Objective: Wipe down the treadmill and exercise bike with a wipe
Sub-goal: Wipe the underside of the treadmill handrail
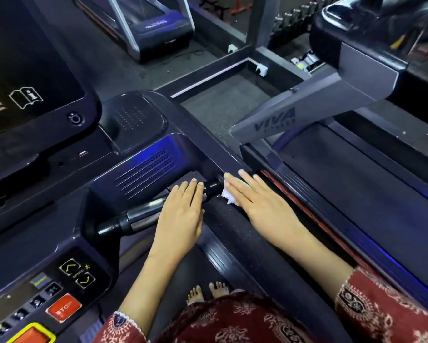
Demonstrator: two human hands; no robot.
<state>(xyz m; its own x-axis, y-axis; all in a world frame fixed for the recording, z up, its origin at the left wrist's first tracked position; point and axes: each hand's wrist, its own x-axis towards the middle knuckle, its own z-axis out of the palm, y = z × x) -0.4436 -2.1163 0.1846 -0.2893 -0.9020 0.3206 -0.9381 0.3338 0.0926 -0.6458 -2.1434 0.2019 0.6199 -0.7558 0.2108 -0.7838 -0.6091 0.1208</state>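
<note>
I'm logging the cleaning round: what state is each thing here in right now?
left hand: flat, fingers straight, resting on the handlebar.
right hand: flat, fingers straight, pressing the wipe.
wipe: crumpled, mostly covered, held against the side rail.
console screen: lit, showing text.
stop button: untouched.

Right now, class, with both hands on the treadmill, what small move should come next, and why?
Probably draw the right hand back along the padded side rail toward the body. It presses the white wipe flat at the rail's far end, so the nearer stretch seems not yet wiped. The left hand rests flat on the handlebar, out of the way.
</note>
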